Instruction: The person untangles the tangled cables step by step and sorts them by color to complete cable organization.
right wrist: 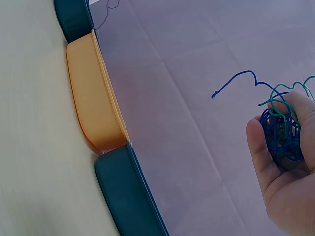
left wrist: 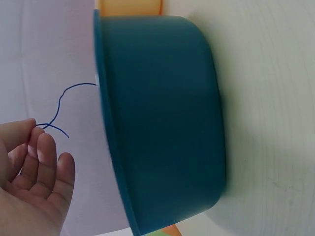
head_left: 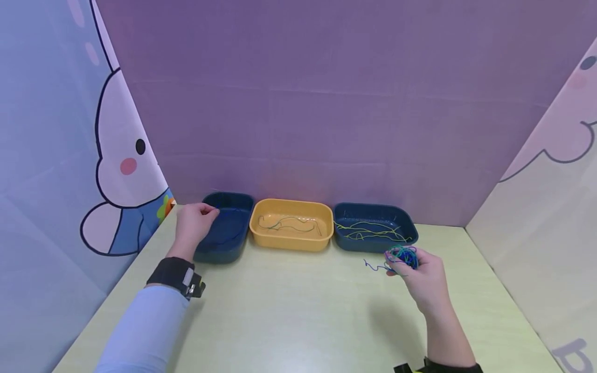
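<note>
Along the back of the desk (head_left: 298, 305) we see three bins side by side: a left blue bin (head_left: 223, 255), a yellow bin (head_left: 291, 242) in the middle and a right blue bin (head_left: 347, 242). The left one is dark inside, and we can only faintly make out what lies there; the yellow one holds a few thin, wavy greenish strands (head_left: 279, 226); the right one holds yellow strings (head_left: 373, 237), some reaching its rim on the yellow bin's side. For writing, we find only a pale purple letter-like mark (head_left: 569, 347) low on the right wall, cut off by the frame. The left hand (head_left: 193, 224), above the left bin's outer side, pinches a blue string (left wrist: 59, 101) between thumb and forefinger, the strand running to that bin's rim. The right hand (head_left: 426, 277), just in front of the right bin and above the desk, has its fingers around a tangled blue-and-green ball (head_left: 403, 256), a blue end dangling free.
</note>
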`<state>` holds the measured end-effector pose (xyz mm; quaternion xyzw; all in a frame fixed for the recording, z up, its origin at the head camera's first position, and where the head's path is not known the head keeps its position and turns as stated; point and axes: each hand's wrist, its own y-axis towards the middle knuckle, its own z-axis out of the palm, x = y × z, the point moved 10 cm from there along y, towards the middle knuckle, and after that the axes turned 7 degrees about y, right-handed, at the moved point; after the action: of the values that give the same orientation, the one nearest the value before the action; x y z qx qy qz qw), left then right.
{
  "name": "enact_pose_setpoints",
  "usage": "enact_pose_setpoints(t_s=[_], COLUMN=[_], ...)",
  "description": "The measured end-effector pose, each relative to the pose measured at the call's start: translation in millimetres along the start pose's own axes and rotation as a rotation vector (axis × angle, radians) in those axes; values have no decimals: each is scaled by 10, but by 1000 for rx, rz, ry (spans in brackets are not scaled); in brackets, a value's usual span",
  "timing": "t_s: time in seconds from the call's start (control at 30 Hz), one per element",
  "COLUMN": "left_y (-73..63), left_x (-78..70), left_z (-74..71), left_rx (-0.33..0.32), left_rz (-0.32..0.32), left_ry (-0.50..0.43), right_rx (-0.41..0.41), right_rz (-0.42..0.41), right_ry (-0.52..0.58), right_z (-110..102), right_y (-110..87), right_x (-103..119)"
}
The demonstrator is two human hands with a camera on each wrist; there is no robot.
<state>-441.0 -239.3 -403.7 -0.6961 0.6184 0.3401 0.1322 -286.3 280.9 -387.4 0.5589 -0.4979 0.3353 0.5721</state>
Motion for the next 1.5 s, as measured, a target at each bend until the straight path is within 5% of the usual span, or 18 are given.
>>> enact_pose_setpoints(t_s=[0.4, 0.8, 1.1, 1.33, 1.5], left_y=[-2, -8, -199, -485, -734], left_x=[100, -27, -580, -1087, -1292], left_z=[121, 25, -137, -54, 23], left_rx=[71, 40, 3, 66, 91], left_rz=[-93, -18, 120, 273, 354], left_ry=[13, -7, -155, -184, -309], right_rx=[0, -8, -6, -11, -11], right_rz=[-2, 4, 7, 15, 10], right_ry=[10, 1, 5, 1, -4], right_z=[-2, 11, 11, 10, 21], right_y=[0, -3, -4, -8, -5], right_x=[-8, 9, -2, -14, -2])
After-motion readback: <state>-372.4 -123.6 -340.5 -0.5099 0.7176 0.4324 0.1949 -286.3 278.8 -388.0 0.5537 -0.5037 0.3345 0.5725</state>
